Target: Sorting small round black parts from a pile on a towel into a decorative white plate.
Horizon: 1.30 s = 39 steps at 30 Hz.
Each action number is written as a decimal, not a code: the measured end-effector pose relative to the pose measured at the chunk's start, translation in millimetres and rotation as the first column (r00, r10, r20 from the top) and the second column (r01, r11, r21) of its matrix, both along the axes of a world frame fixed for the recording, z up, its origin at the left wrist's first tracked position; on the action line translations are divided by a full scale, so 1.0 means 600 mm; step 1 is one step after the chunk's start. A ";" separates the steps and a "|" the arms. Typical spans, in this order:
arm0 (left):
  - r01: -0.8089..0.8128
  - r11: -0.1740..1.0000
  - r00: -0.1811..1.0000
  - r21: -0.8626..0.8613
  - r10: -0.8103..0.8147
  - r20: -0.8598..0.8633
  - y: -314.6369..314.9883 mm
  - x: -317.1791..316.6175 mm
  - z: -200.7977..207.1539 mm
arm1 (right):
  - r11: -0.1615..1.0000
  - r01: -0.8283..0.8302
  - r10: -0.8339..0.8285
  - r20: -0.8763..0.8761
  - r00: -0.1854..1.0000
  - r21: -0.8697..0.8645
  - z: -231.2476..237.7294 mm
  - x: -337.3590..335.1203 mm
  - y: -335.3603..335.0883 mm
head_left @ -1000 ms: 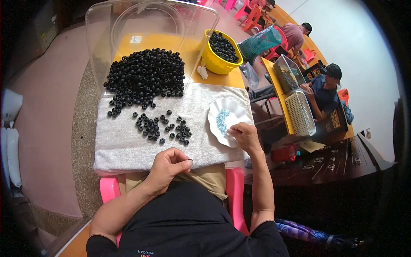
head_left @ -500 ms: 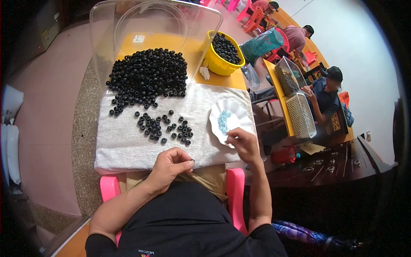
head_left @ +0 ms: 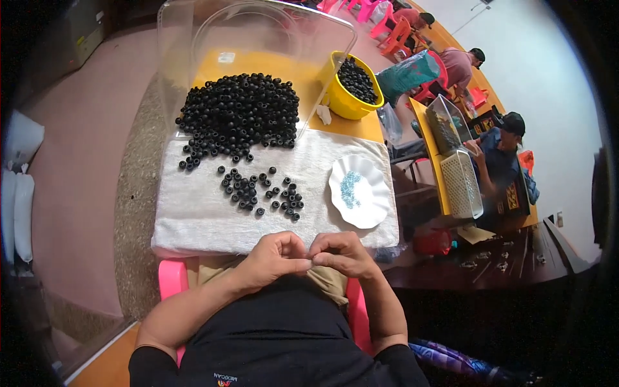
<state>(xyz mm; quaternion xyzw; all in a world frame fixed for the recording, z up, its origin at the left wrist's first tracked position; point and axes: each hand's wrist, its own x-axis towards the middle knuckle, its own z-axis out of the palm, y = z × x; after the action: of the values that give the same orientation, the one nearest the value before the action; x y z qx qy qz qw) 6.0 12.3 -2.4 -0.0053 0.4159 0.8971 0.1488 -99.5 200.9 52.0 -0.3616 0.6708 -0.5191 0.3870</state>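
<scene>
In front of my body, at the near edge of the towel, my two hands meet fingertip to fingertip. My left hand (head_left: 276, 259) pinches a black bead, now mostly hidden by the fingers. My right hand (head_left: 347, 254) is pinched against it; whatever it holds is too small to make out. Loose black beads with holes (head_left: 246, 191) lie scattered on the white towel (head_left: 193, 222) beyond my left hand. A white scalloped dish (head_left: 379, 211), farther from my right hand, carries a small heap of pale blue glittering bits (head_left: 350, 188).
A large heap of black beads (head_left: 242, 106) spills from a clear plastic bin (head_left: 177, 48) onto the towel. Behind the dish stands a yellow basket (head_left: 348, 106) of black pieces, with a crumpled white scrap (head_left: 324, 115) beside it. A co-worker (head_left: 500, 155) sits at another table to the right.
My right hand has left the dish and moved left and nearer to me, joining my left hand at the bead. The whole scene has shifted slightly right as my head turned.
</scene>
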 end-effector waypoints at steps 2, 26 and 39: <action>0.002 1.000 1.000 0.002 -0.002 0.016 0.000 -0.002 0.003 | 0.999 0.040 -0.040 0.044 0.998 -0.004 -0.008 0.007 0.001; -0.052 0.972 0.987 0.230 0.014 0.162 -0.006 0.000 0.003 | 0.967 0.073 -0.220 -0.657 0.721 -0.244 -0.043 0.050 -0.008; -0.276 0.947 0.959 0.162 0.260 0.116 -0.005 -0.003 0.000 | 0.983 0.081 -0.158 -0.529 0.834 -0.166 -0.012 0.009 -0.041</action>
<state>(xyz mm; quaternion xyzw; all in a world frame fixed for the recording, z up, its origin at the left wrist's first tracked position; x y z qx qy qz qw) 4.1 9.3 -2.3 -0.0904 0.3226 0.9412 0.0446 -94.3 176.4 44.7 -0.4761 0.7365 -0.4642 0.1238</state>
